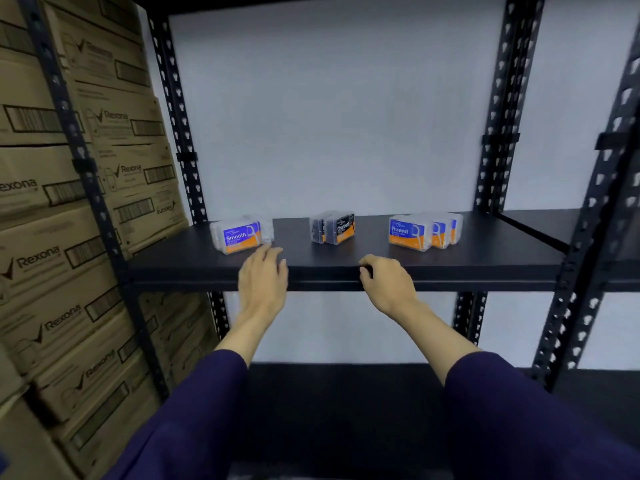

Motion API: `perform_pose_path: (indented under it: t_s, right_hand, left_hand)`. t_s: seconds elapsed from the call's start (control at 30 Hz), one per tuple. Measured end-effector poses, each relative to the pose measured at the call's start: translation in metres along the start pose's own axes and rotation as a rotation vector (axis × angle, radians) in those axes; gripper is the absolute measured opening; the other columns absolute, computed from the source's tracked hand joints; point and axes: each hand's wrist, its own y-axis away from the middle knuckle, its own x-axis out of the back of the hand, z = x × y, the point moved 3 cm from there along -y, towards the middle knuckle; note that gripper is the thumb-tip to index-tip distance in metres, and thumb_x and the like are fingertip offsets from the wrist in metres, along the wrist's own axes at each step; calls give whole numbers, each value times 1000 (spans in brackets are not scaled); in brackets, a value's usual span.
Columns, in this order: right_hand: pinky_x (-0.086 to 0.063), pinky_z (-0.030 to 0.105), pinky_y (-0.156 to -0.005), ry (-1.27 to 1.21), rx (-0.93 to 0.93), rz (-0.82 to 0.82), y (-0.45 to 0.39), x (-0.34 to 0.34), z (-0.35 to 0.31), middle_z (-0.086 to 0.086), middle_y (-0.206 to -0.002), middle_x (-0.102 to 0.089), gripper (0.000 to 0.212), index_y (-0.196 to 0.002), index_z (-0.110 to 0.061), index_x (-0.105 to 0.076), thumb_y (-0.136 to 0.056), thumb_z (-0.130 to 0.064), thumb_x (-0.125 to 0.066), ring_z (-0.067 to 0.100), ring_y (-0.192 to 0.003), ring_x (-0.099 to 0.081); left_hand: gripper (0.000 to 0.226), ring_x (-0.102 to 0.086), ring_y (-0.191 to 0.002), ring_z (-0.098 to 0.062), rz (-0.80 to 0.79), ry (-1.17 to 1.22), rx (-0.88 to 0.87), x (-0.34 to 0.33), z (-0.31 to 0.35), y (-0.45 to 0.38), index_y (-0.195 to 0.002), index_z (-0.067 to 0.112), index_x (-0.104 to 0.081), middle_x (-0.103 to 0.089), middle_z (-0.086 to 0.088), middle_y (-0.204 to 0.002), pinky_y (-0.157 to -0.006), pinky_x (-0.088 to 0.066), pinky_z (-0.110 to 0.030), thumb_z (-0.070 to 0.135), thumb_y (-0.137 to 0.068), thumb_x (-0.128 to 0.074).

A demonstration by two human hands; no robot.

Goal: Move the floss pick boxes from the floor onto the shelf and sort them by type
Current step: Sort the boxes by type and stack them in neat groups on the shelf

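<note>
Three groups of floss pick boxes stand on the black shelf [381, 261]. The clear "Smooth" boxes [239, 233] are at the left, the dark "Charcoal" boxes [334, 227] in the middle, and the "Round" boxes [420, 232] at the right. My left hand [263, 280] hovers at the shelf's front edge just below the Smooth boxes, fingers straight and empty. Over the front edge, between the Charcoal and Round groups, my right hand [384, 282] hangs with loosely curled fingers and holds nothing.
Stacked brown Rexona cartons [69, 209] fill the rack to the left. Black perforated uprights [173, 109] frame the bay, with another upright [498, 109] at the right. A lower dark shelf [346, 393] lies beneath. The wall behind is white.
</note>
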Motion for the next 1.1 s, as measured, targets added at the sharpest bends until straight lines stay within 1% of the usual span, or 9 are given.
perform_pose_path:
  t_s: [0.1, 0.2, 0.37, 0.5, 0.6, 0.73, 0.93, 1.0, 1.1]
  right_hand:
    - [-51, 39, -80, 26, -10, 24, 34, 12, 5, 12, -112, -66, 27, -118, -9, -59, -97, -16, -44, 31, -100, -59]
    - [-49, 39, -84, 133, -33, 12, 70, 11, 26, 14, -116, -63, 30, -122, -7, -56, -96, -16, -43, 33, -106, -57]
    - [-42, 37, -85, 277, -116, -106, 125, -24, 81, 13, -121, -59, 32, -125, -5, -52, -97, -16, -41, 32, -110, -53]
    - [-41, 40, -89, 302, -189, -255, 156, -78, 133, 14, -122, -58, 32, -125, -5, -51, -97, -17, -41, 33, -114, -51]
    - [-42, 40, -89, 299, -237, -357, 171, -124, 172, 15, -124, -57, 32, -124, -5, -50, -97, -19, -42, 35, -115, -50]
    - [-42, 42, -90, 289, -319, -502, 192, -190, 220, 15, -123, -57, 31, -124, -6, -49, -97, -19, -43, 35, -116, -50]
    - [-40, 43, -98, 242, -490, -709, 236, -288, 291, 16, -131, -52, 36, -129, -6, -44, -93, -11, -44, 36, -123, -47]
    - [-39, 42, -102, 229, -544, -764, 253, -315, 313, 17, -138, -45, 44, -136, -6, -39, -94, -14, -48, 36, -127, -44]
    - [-38, 42, -100, 226, -617, -842, 277, -349, 343, 17, -145, -34, 63, -143, -4, -28, -93, -29, -58, 34, -131, -38]
  left_hand:
    - [37, -48, -125, -26, -141, 21, -63, -7, 39, 34, -133, 13, -53, -52, -6, -138, -102, -39, -40, 25, -99, -46]
    - [40, -49, -124, -29, -299, -16, -93, -27, 66, 72, -137, 14, -49, -51, -7, -140, -99, -40, -41, 25, -99, -43]
    - [38, -54, -116, -28, -512, -78, -100, -89, 81, 144, -133, 15, -53, -57, -8, -131, -93, -45, -40, 26, -99, -40]
    - [33, -56, -112, -27, -684, -97, -79, -156, 70, 196, -126, 15, -57, -60, -8, -124, -88, -45, -40, 26, -98, -44]
    - [33, -56, -113, -28, -789, -109, -54, -206, 54, 229, -127, 15, -56, -58, -7, -125, -90, -46, -41, 26, -98, -46]
    - [30, -56, -109, -28, -921, -98, 9, -273, 25, 273, -122, 14, -58, -59, -7, -120, -86, -47, -41, 25, -97, -47]
    - [27, -57, -108, -32, -1133, -57, 138, -369, -24, 347, -119, 13, -58, -61, -12, -119, -86, -50, -41, 24, -96, -48]
    - [31, -55, -112, -33, -1187, -36, 198, -394, -34, 373, -121, 12, -54, -59, -13, -123, -91, -46, -41, 29, -96, -51]
    - [62, -44, -127, -32, -1200, 13, 326, -420, -38, 405, -141, 10, -35, -45, -12, -141, -108, -30, -48, 43, -92, -55]
